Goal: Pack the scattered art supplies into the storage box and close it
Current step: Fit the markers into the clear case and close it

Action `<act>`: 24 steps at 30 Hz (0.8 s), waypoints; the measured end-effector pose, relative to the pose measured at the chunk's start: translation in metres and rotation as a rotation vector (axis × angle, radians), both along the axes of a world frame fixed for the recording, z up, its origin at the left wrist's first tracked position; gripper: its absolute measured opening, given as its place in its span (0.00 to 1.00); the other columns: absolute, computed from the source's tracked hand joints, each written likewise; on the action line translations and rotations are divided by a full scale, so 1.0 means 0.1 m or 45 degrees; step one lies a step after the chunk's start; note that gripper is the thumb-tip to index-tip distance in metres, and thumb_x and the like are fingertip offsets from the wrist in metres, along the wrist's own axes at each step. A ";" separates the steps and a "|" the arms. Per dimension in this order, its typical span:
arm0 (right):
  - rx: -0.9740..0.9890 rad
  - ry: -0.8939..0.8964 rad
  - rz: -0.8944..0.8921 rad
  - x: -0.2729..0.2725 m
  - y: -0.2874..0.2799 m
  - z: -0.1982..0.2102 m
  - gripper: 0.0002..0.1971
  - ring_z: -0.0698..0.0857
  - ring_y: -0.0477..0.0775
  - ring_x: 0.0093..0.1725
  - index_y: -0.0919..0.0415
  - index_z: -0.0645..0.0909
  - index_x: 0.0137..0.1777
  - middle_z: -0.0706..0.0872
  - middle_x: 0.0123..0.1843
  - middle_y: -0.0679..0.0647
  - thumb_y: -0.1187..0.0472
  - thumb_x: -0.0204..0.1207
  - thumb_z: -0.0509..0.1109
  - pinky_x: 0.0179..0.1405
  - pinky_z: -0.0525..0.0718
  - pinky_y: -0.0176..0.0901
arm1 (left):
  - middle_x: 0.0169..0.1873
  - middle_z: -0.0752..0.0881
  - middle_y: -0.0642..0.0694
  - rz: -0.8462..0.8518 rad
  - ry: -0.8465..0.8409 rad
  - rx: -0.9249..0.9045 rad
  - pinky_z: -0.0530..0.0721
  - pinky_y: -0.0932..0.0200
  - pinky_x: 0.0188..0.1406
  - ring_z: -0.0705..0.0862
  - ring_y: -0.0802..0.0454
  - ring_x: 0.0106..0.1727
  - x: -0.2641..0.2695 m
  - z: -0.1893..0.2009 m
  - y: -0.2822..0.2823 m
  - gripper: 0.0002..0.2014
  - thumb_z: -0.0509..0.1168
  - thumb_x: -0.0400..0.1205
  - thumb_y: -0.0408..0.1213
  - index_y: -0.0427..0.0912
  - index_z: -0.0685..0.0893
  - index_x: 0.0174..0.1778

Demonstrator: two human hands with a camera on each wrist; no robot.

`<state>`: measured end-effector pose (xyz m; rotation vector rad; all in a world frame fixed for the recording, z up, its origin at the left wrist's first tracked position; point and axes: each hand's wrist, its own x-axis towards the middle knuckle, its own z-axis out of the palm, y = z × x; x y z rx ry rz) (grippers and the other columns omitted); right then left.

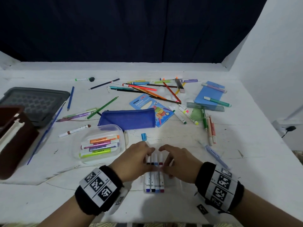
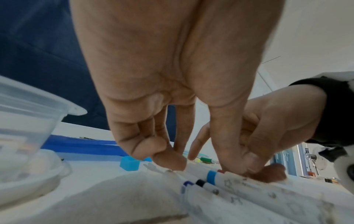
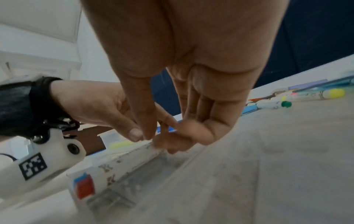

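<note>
A clear pack of several markers (image 1: 155, 181) lies at the table's front centre. My left hand (image 1: 139, 158) and right hand (image 1: 175, 159) both grip its far end, with their fingers curled down and their thumbs meeting on top. In the left wrist view my left hand (image 2: 203, 166) pinches the marker pack (image 2: 239, 192) beside the right thumb. The right wrist view has my right hand (image 3: 164, 139) on the marker pack (image 3: 114, 171). The dark brown storage box (image 1: 14, 141) stands open at the left edge, and its grey lid (image 1: 36, 102) lies behind it.
A clear tub of highlighters (image 1: 100, 145) sits left of my hands, with a blue pencil case (image 1: 129, 118) and a small blue cap (image 1: 143, 137) beyond them. Loose pencils (image 1: 144, 89), markers (image 1: 180, 115), a neon pencil packet (image 1: 152, 108), a blue notebook (image 1: 209, 94) and a green ruler (image 1: 205, 106) cover the back and right.
</note>
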<state>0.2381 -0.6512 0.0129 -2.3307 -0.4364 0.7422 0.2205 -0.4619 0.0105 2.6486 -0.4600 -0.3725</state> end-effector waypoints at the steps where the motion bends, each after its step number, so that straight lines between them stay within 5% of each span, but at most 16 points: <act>1: -0.066 -0.056 0.031 0.00 -0.01 0.03 0.28 0.85 0.44 0.39 0.49 0.70 0.74 0.89 0.50 0.50 0.56 0.75 0.75 0.42 0.83 0.33 | 0.56 0.79 0.52 -0.016 -0.001 0.016 0.79 0.59 0.56 0.77 0.56 0.54 -0.01 -0.01 0.01 0.26 0.71 0.79 0.57 0.49 0.82 0.70; 6: -0.352 -0.250 0.250 -0.03 0.02 0.12 0.32 0.78 0.50 0.57 0.51 0.73 0.71 0.79 0.62 0.51 0.41 0.69 0.77 0.60 0.79 0.44 | 0.64 0.76 0.55 -0.110 -0.041 0.075 0.78 0.60 0.60 0.73 0.56 0.61 -0.09 -0.07 0.04 0.31 0.71 0.75 0.65 0.56 0.79 0.72; 12: -0.451 -0.277 0.377 -0.06 0.09 0.18 0.24 0.71 0.47 0.51 0.55 0.78 0.64 0.79 0.59 0.53 0.42 0.74 0.73 0.55 0.77 0.42 | 0.63 0.74 0.56 -0.088 -0.088 0.084 0.80 0.57 0.60 0.72 0.56 0.61 -0.10 -0.12 0.03 0.35 0.73 0.72 0.65 0.57 0.76 0.73; 20: -0.482 -0.321 0.269 -0.07 0.13 0.02 0.34 0.76 0.54 0.62 0.57 0.73 0.70 0.77 0.64 0.54 0.42 0.68 0.78 0.63 0.77 0.46 | 0.62 0.75 0.56 -0.031 -0.103 0.142 0.77 0.62 0.57 0.73 0.57 0.59 -0.04 -0.14 -0.02 0.37 0.77 0.68 0.63 0.55 0.75 0.71; 24: -0.469 -0.387 0.251 -0.04 0.13 0.02 0.33 0.74 0.52 0.60 0.54 0.76 0.68 0.76 0.61 0.53 0.42 0.66 0.80 0.54 0.72 0.41 | 0.61 0.76 0.55 -0.041 -0.127 0.188 0.77 0.63 0.53 0.76 0.57 0.58 -0.04 -0.12 -0.04 0.35 0.76 0.71 0.61 0.55 0.75 0.71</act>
